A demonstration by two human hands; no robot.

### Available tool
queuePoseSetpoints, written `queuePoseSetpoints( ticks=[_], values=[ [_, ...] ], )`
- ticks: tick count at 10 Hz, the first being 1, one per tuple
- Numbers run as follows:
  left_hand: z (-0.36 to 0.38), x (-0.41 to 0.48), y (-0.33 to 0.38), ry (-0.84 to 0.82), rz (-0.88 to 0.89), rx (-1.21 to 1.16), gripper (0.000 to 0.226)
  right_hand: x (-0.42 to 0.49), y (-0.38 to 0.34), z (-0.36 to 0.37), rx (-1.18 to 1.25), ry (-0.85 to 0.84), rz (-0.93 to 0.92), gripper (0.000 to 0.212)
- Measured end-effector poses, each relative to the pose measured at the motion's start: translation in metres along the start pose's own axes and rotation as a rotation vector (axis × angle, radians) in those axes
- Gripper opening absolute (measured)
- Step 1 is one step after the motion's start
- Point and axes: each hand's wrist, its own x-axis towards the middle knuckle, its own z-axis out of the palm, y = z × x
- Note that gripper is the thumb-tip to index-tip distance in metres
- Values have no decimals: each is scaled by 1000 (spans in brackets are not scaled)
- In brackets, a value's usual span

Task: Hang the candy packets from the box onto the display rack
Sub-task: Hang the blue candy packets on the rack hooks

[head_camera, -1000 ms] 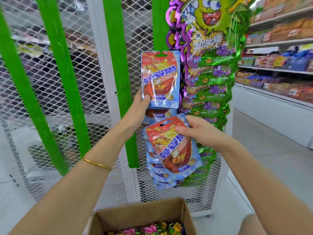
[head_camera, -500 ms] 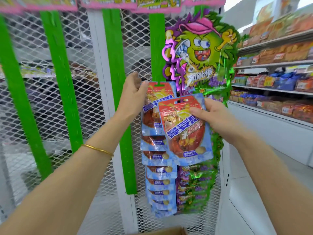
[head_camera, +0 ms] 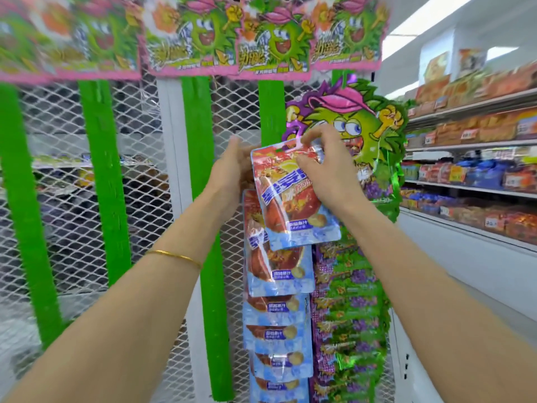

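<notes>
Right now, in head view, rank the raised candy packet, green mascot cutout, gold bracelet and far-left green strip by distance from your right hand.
1. raised candy packet: pinched in the right hand.
2. green mascot cutout: just behind, rightward.
3. gold bracelet: left wrist, lower left.
4. far-left green strip: frame's left edge.

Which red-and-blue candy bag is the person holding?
The top, tilted packet, pinched at its top edge by the right hand; the others hang in a column below.

long store shelves (head_camera: 470, 188) at 3 o'clock stocked with orange, red and blue snack packs, small price tags (head_camera: 467, 134) along their edges, bright ceiling light (head_camera: 418, 21) at 1 o'clock, pale floor (head_camera: 465, 330) at 4 o'clock, dim blurred goods (head_camera: 151, 180) at 9 o'clock
</notes>
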Motion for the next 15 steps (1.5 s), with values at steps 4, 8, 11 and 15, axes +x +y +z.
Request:
queuePoseSetpoints(
  ticks=[4, 8, 11, 15],
  values=[
    [3, -16, 12, -112, -116, -175, 66, 15, -4, 16, -49, -44, 96, 23],
    [-6, -9, 3, -217, -150, -243, 67, -1, -3, 14, -72, -114, 159, 25],
    [-19, -26, -33, -103, 39, -38, 34, -25, 5, 21, -328, -80, 11, 28],
    [-17, -42, -42, -35, 61, -104, 38, -44, 4, 31, -521, -56, 88, 38]
  ],
)
